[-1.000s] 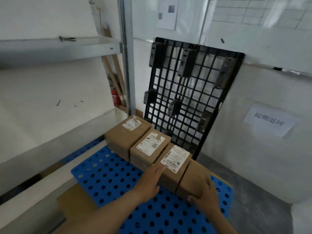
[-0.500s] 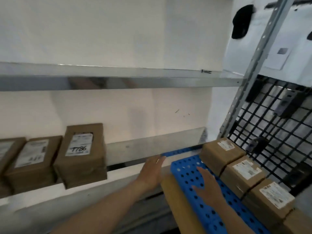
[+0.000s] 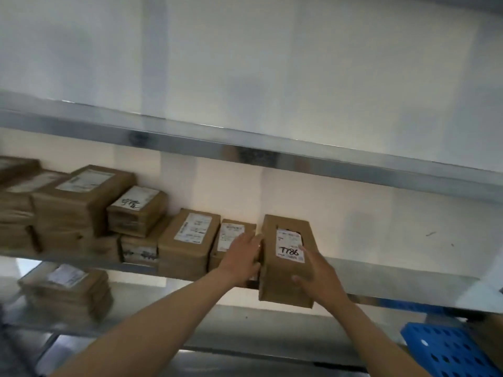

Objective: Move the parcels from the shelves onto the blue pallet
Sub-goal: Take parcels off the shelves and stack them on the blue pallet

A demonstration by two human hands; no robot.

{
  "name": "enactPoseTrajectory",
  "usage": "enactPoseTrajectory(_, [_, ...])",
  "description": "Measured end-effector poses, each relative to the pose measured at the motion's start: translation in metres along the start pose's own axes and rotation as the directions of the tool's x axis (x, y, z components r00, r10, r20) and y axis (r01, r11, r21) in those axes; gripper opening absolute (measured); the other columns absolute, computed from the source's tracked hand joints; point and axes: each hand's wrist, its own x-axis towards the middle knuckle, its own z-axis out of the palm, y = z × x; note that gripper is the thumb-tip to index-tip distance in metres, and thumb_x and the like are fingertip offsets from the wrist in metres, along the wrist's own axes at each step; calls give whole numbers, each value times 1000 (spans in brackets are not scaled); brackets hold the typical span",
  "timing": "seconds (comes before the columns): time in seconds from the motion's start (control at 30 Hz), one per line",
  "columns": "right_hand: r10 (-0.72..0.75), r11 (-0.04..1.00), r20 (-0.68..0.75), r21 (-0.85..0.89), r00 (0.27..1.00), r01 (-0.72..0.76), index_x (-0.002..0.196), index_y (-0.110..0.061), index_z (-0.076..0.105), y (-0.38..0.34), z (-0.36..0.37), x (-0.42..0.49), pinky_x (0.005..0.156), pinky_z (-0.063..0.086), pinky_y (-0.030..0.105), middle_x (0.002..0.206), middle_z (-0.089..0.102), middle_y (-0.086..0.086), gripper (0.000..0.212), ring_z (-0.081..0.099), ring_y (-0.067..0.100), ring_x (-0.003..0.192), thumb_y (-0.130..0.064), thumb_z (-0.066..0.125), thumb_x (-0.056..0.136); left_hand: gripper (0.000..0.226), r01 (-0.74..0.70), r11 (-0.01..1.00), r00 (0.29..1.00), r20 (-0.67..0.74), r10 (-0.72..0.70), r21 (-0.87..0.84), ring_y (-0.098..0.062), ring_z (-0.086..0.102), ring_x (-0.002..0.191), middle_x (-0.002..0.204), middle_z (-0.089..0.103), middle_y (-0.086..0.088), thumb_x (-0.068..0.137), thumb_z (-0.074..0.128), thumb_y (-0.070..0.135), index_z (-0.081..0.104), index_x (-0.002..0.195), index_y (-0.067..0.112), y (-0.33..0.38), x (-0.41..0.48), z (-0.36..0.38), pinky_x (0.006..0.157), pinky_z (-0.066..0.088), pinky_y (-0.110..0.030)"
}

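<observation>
A brown parcel marked "T786" [image 3: 285, 278] stands at the right end of a row on the middle shelf [image 3: 394, 284], its front overhanging the shelf edge. My left hand [image 3: 242, 258] presses flat against its left side, fingers straight. My right hand [image 3: 317, 278] grips its right front corner, fingers lying over the label and thumb on the front face. A corner of the blue pallet [image 3: 446, 349] shows at the bottom right. More labelled parcels [image 3: 187, 240] sit in the row to the left.
Stacked parcels [image 3: 81, 205] fill the left of the middle shelf. Another pile [image 3: 68, 295] lies on the lower shelf. A steel shelf beam [image 3: 272, 153] runs overhead, close above the row. To the right of the T786 parcel is bare shelf.
My view swung left from the pallet to the shelves. Both hands left the parcels on the pallet, crossed over and now hold the T786 parcel.
</observation>
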Motion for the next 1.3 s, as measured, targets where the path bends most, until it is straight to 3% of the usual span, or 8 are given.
enactPoseTrajectory(0.1, [-30,1000,17,-9,999,30,137,-34,29,-36,22,26,108,32,38,144,37,-7,66,36,17,133,-35,66,82,63,98,995,993,-61,-97,11,-26,27,138,151,29,-8,88,56,19,26,144,14,-43,-7,-23,115,24,-37])
enactPoseTrajectory(0.23, [-188,982,100,27,977,186,135,-34,32,-80,54,65,105,35,32,140,43,-7,68,40,14,129,-28,70,79,61,176,976,981,-103,-164,125,-29,29,137,148,33,-11,89,54,24,28,142,9,-95,-16,-53,114,23,-36])
enactPoseTrajectory(0.37, [-310,950,168,93,936,299,133,-31,36,-116,81,105,93,30,15,138,42,-5,64,36,-1,110,-26,71,79,64,318,937,941,-167,-294,145,-26,31,136,144,36,-12,85,59,28,31,140,11,-142,-23,-82,112,22,-35])
enactPoseTrajectory(0.57, [-365,931,301,139,881,338,139,-29,29,-150,123,164,110,34,33,146,30,-3,69,34,14,132,-23,67,82,74,500,856,857,-216,-468,133,-25,20,143,154,22,-9,85,63,22,21,145,16,-198,-22,-120,117,19,-35])
enactPoseTrajectory(0.7, [-411,910,402,118,818,398,144,-22,19,-176,158,191,111,25,27,152,20,1,79,23,17,139,-30,67,82,80,577,809,814,-164,-558,112,-28,12,144,156,14,-11,84,64,22,16,148,17,-222,-25,-128,117,17,-36])
enactPoseTrajectory(0.93, [-360,933,468,187,807,308,146,-25,13,-221,207,203,114,26,37,153,18,2,94,21,22,140,-25,74,75,81,600,793,799,-95,-593,99,-31,4,145,157,6,-11,85,62,19,11,148,21,-246,-25,-125,118,17,-40])
enactPoseTrajectory(1.13, [-360,923,367,275,858,269,141,-27,24,-245,231,199,114,29,34,148,31,-3,84,32,16,135,-36,73,74,72,552,825,833,-39,-552,120,-34,8,143,155,1,-12,88,55,14,11,145,22,-268,-11,-123,116,19,-41])
enactPoseTrajectory(1.3, [-278,945,361,269,890,186,141,-30,22,-258,239,203,112,28,32,149,30,-1,82,32,16,135,-32,72,76,70,512,850,856,1,-517,126,-33,12,142,156,1,-12,89,54,17,12,145,26,-289,-2,-126,114,23,-42])
